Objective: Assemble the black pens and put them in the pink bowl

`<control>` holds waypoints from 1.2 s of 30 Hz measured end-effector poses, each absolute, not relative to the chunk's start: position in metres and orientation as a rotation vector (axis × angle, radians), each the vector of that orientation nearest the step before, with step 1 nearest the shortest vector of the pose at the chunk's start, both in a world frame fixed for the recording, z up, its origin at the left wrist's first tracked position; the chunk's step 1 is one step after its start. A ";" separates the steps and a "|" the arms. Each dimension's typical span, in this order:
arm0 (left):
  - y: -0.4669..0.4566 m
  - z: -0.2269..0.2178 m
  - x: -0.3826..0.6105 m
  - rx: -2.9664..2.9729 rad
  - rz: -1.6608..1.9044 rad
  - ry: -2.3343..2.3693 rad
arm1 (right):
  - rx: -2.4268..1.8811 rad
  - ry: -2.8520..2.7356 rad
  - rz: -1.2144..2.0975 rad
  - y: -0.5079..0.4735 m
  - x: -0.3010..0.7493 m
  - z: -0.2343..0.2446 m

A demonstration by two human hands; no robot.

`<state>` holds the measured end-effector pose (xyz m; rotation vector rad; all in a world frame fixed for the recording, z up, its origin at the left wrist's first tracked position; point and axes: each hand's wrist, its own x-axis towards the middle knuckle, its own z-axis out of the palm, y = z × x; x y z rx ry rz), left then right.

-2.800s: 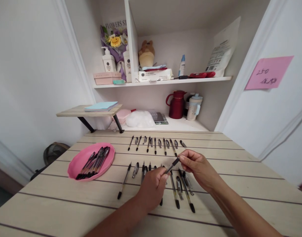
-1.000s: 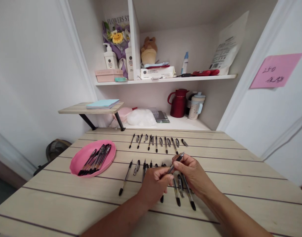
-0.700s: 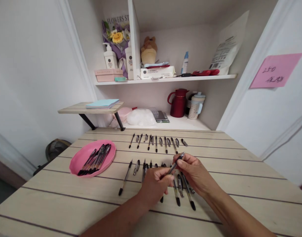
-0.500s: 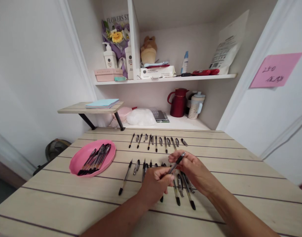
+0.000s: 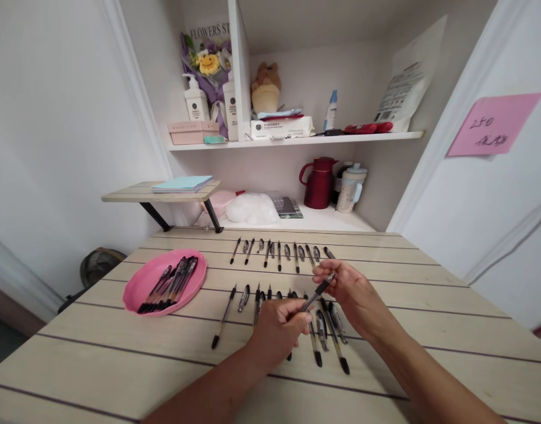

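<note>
From the head camera, I see the counter (image 5: 98, 365) crowded around my hands. A back row of pens and caps (image 5: 279, 256) runs across the far part. A nearer row is partly hidden behind my left hand (image 5: 274, 330), so I can't count it. At that row's left end lie an uncapped pen (image 5: 224, 317) and a loose cap (image 5: 243, 298). On the other side, a long pen (image 5: 336, 338) and a clip cap (image 5: 322, 331) lie just below my right hand (image 5: 356, 297), close under where I'm working. The pink tray (image 5: 131, 288) sits well off to the left with a bundle of pens (image 5: 177, 288) in it. Behind the counter stand a red jug (image 5: 319, 184) and a lidded cup (image 5: 350, 189), both well apart from my hands.

The held pen (image 5: 318, 292) is above the nearer row, slanting up and to the right. My left fingers are closed on its lower end, pinched between thumb and forefinger. The upper end, with a silvery piece on it, reaches in front of my right fingers, which are loosely curled and parted, not gripping; I can't tell whether they touch it.
</note>
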<state>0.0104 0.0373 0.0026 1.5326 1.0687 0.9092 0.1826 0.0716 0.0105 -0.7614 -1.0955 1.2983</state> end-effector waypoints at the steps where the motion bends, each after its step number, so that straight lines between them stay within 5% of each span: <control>1: 0.037 0.002 0.010 1.538 0.909 1.071 | -0.748 -1.097 1.311 0.071 0.184 0.012; 13: 0.034 0.009 0.009 1.831 0.969 1.122 | -0.861 -1.186 1.144 0.075 0.181 0.000; 21: 0.037 -0.003 0.011 1.509 0.869 1.113 | -0.708 -1.108 1.441 0.066 0.182 0.014; 36: 0.040 -0.003 0.010 1.487 0.876 1.090 | -0.746 -1.043 1.405 0.068 0.179 0.010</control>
